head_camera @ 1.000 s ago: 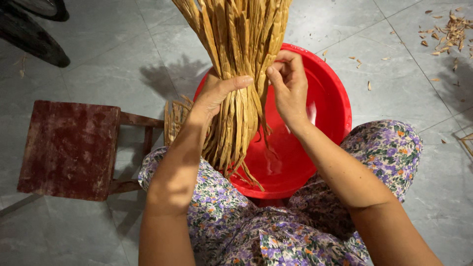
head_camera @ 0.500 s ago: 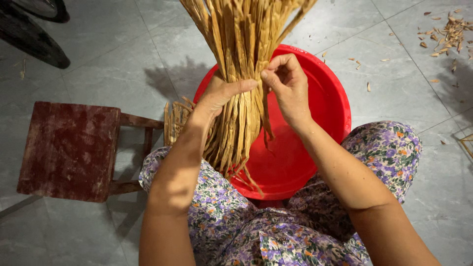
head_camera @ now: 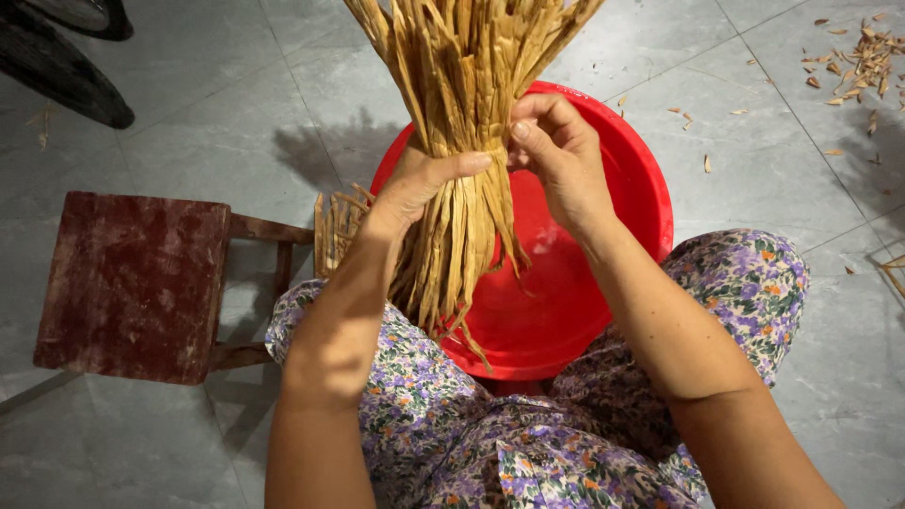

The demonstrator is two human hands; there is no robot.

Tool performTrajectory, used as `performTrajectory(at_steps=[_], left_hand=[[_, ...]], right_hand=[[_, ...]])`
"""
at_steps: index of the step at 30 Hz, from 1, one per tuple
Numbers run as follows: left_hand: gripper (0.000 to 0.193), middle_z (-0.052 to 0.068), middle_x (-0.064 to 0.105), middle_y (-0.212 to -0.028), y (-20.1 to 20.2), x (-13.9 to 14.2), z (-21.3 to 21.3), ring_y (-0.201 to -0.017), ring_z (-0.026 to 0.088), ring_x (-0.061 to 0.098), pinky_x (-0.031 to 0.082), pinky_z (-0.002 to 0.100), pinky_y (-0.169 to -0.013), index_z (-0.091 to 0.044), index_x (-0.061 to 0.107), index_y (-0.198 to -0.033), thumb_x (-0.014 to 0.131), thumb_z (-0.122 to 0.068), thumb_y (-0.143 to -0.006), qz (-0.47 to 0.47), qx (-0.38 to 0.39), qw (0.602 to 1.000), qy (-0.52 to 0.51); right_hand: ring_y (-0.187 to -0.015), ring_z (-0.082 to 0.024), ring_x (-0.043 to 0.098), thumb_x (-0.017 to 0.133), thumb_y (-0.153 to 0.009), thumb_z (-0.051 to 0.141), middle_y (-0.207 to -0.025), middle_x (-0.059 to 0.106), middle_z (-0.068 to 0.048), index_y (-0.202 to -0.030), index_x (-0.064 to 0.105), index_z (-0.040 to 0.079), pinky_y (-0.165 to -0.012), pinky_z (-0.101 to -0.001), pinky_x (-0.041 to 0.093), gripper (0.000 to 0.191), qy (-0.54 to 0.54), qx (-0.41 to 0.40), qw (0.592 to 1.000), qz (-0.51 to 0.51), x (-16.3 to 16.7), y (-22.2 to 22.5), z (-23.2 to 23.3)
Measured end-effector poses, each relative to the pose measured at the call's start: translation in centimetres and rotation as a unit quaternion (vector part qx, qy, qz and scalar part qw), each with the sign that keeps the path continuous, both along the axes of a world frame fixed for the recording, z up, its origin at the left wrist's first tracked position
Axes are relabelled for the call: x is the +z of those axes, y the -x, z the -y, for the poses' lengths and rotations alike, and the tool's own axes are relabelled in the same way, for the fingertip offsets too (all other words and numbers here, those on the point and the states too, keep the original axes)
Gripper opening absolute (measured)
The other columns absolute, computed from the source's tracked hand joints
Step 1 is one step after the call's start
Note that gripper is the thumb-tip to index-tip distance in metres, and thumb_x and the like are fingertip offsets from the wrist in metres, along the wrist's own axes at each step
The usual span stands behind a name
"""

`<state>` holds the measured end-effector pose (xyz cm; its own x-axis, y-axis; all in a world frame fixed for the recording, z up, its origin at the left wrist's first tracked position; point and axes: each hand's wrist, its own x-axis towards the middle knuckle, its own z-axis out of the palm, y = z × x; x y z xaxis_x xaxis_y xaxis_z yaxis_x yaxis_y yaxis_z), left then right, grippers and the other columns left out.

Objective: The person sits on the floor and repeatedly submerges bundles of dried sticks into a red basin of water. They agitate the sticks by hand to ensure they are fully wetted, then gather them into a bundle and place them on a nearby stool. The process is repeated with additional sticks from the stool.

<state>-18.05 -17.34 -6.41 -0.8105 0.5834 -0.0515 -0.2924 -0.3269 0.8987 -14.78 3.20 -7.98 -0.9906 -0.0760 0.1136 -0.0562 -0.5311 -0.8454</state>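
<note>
Two hands gather one thick bundle of dry tan fibre strips [head_camera: 462, 141] above the round red plastic basin [head_camera: 641, 207] at centre frame. Our left hand [head_camera: 415, 184] clamps its waist; our right hand [head_camera: 556, 155] pinches strips beside it. We judge the binding step needs a firm grip.

Top of the straw bundle [head_camera: 462, 85] cut off by the frame edge. Left hand [head_camera: 415, 184] fingers hidden behind it. Dark wheel [head_camera: 57, 57] only partly visible.

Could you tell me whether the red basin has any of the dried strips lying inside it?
No, the red basin looks bare inside; the bundle of dried strips is held above it by the left hand and right hand.
</note>
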Motion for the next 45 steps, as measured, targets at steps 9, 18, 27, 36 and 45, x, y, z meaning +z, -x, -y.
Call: performTrajectory(at_steps=[9, 18, 27, 36, 45], left_hand=[[0.081, 0.014, 0.067, -0.133, 0.3, -1.0, -0.6, -0.128, 0.025, 0.062, 0.048, 0.040, -0.112, -0.005, 0.055, -0.142, 0.085, -0.032, -0.072, -0.050, 0.019, 0.989, 0.137], [0.078, 0.011, 0.069, -0.132, 0.5, -1.6, -0.5, -0.127, 0.021, 0.063, 0.047, 0.038, -0.111, -0.005, 0.058, -0.142, 0.085, -0.033, -0.074, -0.048, 0.028, 0.991, 0.125], [0.072, 0.013, 0.070, -0.127, 1.0, -3.4, -0.9, -0.118, 0.023, 0.066, 0.054, 0.039, -0.105, -0.001, 0.062, -0.137, 0.086, -0.029, -0.075, -0.017, 0.024, 0.994, 0.105], [0.080, 0.012, 0.068, -0.127, 0.9, -2.8, -0.6, -0.122, 0.027, 0.063, 0.050, 0.044, -0.110, -0.004, 0.059, -0.136, 0.091, -0.032, -0.068, 0.009, 0.029, 0.998, 0.057], [0.076, 0.012, 0.069, -0.129, 0.4, -2.7, -0.4, -0.125, 0.025, 0.063, 0.049, 0.041, -0.112, -0.005, 0.060, -0.137, 0.089, -0.029, -0.071, -0.010, 0.024, 0.997, 0.072]], right_hand=[[-0.083, -0.010, 0.061, 0.072, -0.105, 0.009, -0.099, 0.063, 0.000, -0.113, 0.057, 0.007, -0.074, -0.0251, 0.053, 0.016, -0.054, -0.105, 0.989, -0.094, -0.1, 0.2, -0.4], [-0.079, -0.006, 0.055, 0.065, -0.105, 0.001, -0.092, 0.055, 0.002, -0.108, 0.046, 0.009, -0.069, -0.0216, 0.049, 0.021, -0.154, -0.220, 0.959, -0.087, -1.7, -0.4, 1.7], [-0.081, -0.006, 0.046, 0.064, -0.105, -0.001, -0.095, 0.045, 0.001, -0.107, 0.043, 0.007, -0.071, -0.0221, 0.044, 0.023, -0.256, -0.280, 0.918, -0.115, -3.9, 0.2, 2.8], [-0.071, -0.015, 0.049, 0.068, -0.107, 0.013, -0.083, 0.052, -0.007, -0.106, 0.049, 0.006, -0.067, -0.0288, 0.047, 0.021, -0.409, -0.310, 0.851, -0.114, -3.5, -0.3, 2.7], [-0.074, -0.037, 0.056, 0.063, -0.093, 0.000, -0.091, 0.061, -0.014, -0.115, 0.055, 0.007, -0.071, -0.0471, 0.044, 0.025, -0.569, -0.331, 0.722, -0.212, -1.8, -1.5, 2.7]])
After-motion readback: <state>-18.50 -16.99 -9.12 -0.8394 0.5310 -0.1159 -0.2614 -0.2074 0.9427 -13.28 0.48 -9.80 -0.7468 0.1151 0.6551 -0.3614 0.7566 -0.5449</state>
